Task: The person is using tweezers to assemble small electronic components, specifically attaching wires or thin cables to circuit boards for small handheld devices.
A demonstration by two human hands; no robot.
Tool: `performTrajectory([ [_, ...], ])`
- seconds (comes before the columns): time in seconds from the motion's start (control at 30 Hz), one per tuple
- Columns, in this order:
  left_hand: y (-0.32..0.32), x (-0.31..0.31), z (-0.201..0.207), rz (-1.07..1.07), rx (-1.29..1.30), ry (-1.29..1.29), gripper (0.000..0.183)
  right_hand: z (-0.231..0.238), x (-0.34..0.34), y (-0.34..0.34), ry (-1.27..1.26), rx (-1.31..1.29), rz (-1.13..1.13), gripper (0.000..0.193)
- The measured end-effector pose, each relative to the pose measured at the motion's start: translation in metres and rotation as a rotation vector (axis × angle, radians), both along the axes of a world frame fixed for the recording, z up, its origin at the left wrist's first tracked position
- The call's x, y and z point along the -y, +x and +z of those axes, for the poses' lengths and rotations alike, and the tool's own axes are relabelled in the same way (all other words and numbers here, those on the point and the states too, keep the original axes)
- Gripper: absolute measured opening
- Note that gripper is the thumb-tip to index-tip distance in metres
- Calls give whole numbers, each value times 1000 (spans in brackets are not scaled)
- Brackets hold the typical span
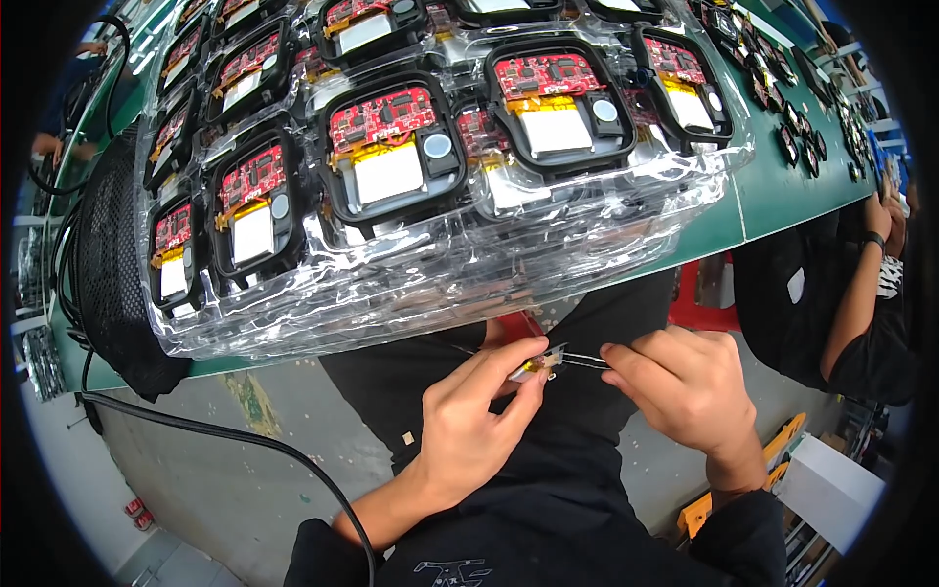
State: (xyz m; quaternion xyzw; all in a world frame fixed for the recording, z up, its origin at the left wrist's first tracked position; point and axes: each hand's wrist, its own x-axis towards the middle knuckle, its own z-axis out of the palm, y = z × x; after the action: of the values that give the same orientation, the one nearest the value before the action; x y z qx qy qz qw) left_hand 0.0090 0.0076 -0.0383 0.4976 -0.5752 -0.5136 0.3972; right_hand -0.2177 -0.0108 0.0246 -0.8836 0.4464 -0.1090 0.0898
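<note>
**Small part held between both hands below the bench edge**

At the far left, a black mesh panel [112, 264] hangs at the end of the green bench [782, 191]. A black cable [225, 435] trails from it over the grey floor. To its right, stacked clear blister trays [411, 284] hold black frames [391, 152], each carrying a red circuit board and a flat silver cell; the glossy moulded pockets appear to keep the units separated.

Nearer, over the lap, the left hand [469, 421] pinches a small component [538, 366], yellowish with a pale end, between thumb and fingertips, apparently to steady it. The right hand [685, 382] is closed on thin metal tweezers [584, 361], whose tips meet the component. The hands sit close together, joined through the part
</note>
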Motion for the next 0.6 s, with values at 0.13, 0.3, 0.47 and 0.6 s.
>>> performTrajectory([
  [0.13,-1,-2,0,27,15,-7,33,4,4,3,6,33,2,25],
  [0.3,-3,1,1,39,23,-25,33,0,0,8,-84,-36,-24,24],
  [0.47,-4,-4,-2,34,17,5,34,0,2,-2,37,68,56,24],
  [0.6,-5,-3,1,44,14,-17,34,1,-3,5,-49,-7,15,23],
])
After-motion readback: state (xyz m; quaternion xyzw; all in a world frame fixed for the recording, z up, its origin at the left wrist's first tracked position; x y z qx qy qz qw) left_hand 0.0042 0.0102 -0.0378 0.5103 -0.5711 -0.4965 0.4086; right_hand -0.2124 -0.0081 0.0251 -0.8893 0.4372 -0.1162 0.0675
